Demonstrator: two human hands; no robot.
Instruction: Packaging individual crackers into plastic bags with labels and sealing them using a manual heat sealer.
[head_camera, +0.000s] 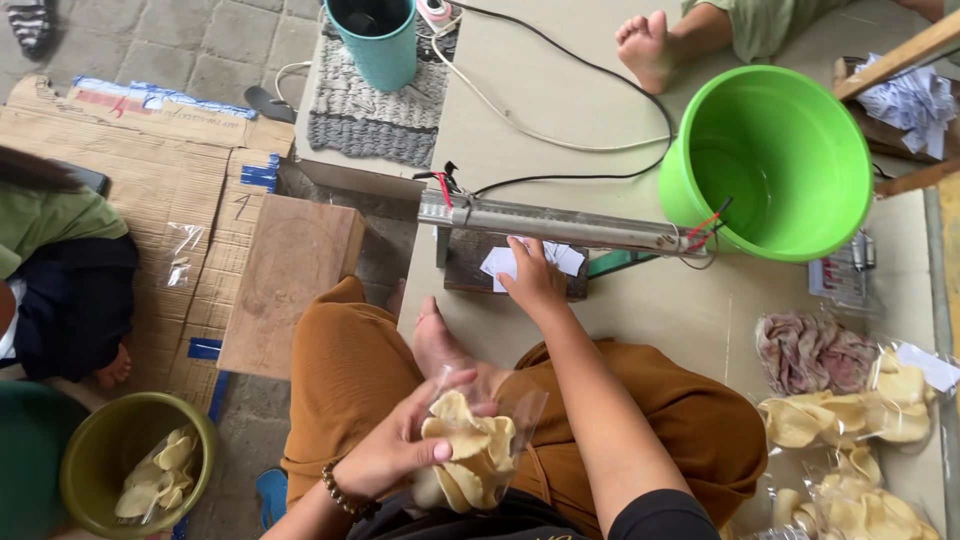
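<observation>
Your left hand (400, 445) is gripping a clear bag of crackers (470, 455) at your lap, fingers curled round it. Up and to the right, your right hand (532, 278) is resting with fingers bent on white paper slips (565, 258), just below the metal sealer bar (555, 223) running left to right.

light: soft, even daylight | shadows: faint | focus: sharp | edges: slightly bent

The bag (480, 450) is clear glossy plastic over matt, ridged crackers (470, 440). The sealer bar (560, 225) is dull brushed metal. The green bucket (775, 160) is smooth shiny plastic; cardboard (150, 180) looks rough; slips (505, 262) are paper.
</observation>
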